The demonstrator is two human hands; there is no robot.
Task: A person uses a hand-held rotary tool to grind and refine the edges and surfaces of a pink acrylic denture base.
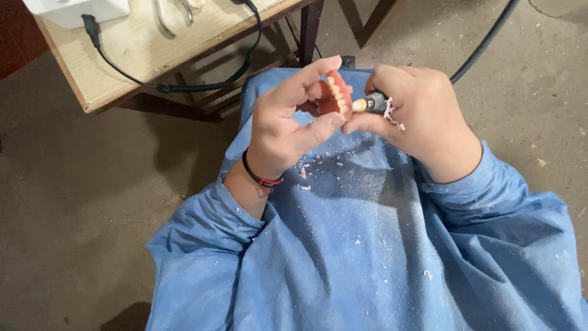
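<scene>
A blue gown (367, 245) fills the lower part of the view, spread over the person's lap and sleeves and dusted with white shavings (318, 165), thickest just under the hands. Around it lies a bare concrete floor (79, 202). At the upper left stands a wooden table (141, 49), carrying a white box (76, 9) at its far corner, a black cable (184, 83) that loops off its edge, and a metal tool (171, 15) of which only part shows. A second dark cable (484, 43) runs across the floor at the upper right toward the right hand. The left hand (288, 129) is curled around a pink denture (334, 98), thumb beneath and fingers over the top, holding it raised above the lap with its row of pale teeth turned toward the other hand; a black and red band (260, 178) circles that wrist. The right hand (422, 116) is closed in a fist around a rotary handpiece (376, 102), whose small pale tip (359, 105) touches the denture's tooth edge, between the two thumbs.
</scene>
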